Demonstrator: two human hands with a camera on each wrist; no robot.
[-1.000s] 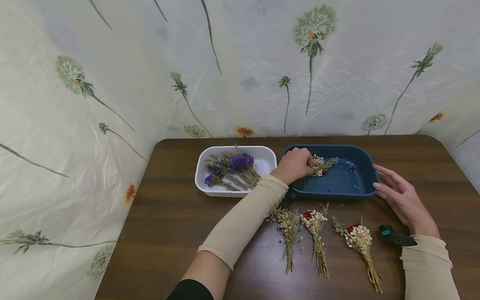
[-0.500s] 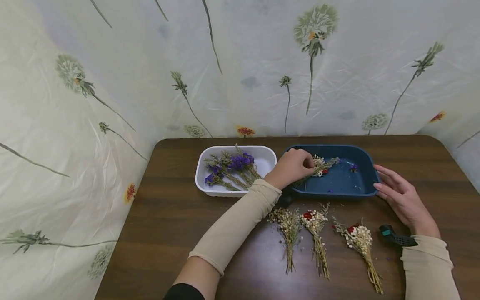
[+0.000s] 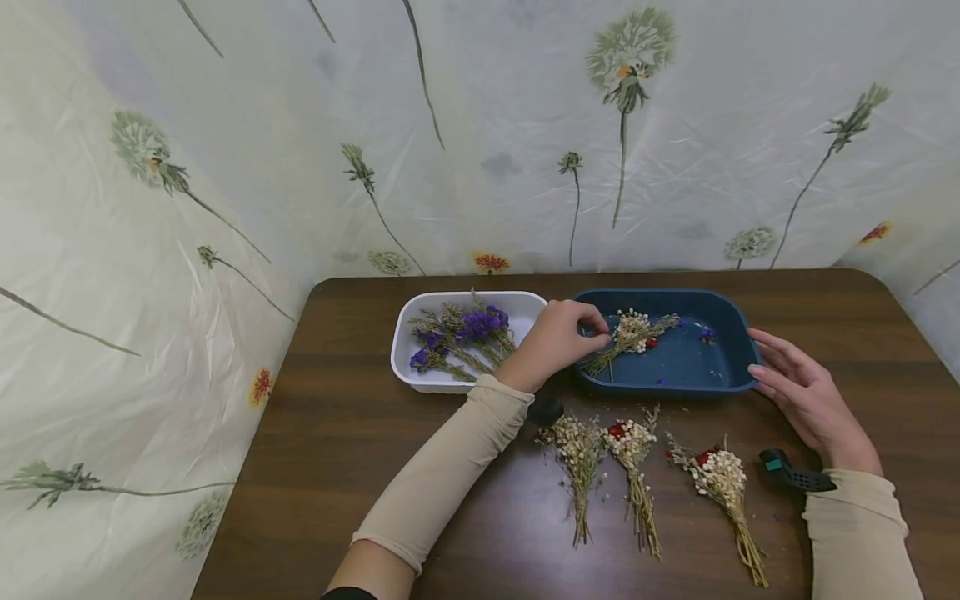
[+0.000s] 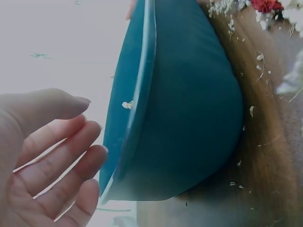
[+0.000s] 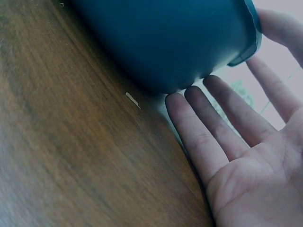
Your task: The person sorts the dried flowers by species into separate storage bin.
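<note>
My left hand (image 3: 553, 340) hovers over the left end of the blue tray (image 3: 686, 385), its fingers loosely bent and nothing held. In the left wrist view the thumb and fingers (image 4: 61, 156) stand apart beside the tray's rim. A small bouquet of dried flowers (image 3: 628, 335), cream with some red, lies in the tray to the right of this hand. My right hand (image 3: 806, 392) touches the tray's right end. In the right wrist view its straight fingertips (image 5: 179, 101) meet the tray's outer wall, with the thumb near the rim.
Left of the blue tray stands a white tray (image 3: 401, 367) holding purple dried flowers (image 3: 480, 323). In front, three dried bouquets lie on the wooden table: one cream (image 3: 577, 467), two with red blooms (image 3: 633, 479), (image 3: 723, 492). Flower crumbs are scattered about.
My left hand has moved left and back from the bouquet in the blue tray, which now shows more fully. The right hand stays at the tray's end.
</note>
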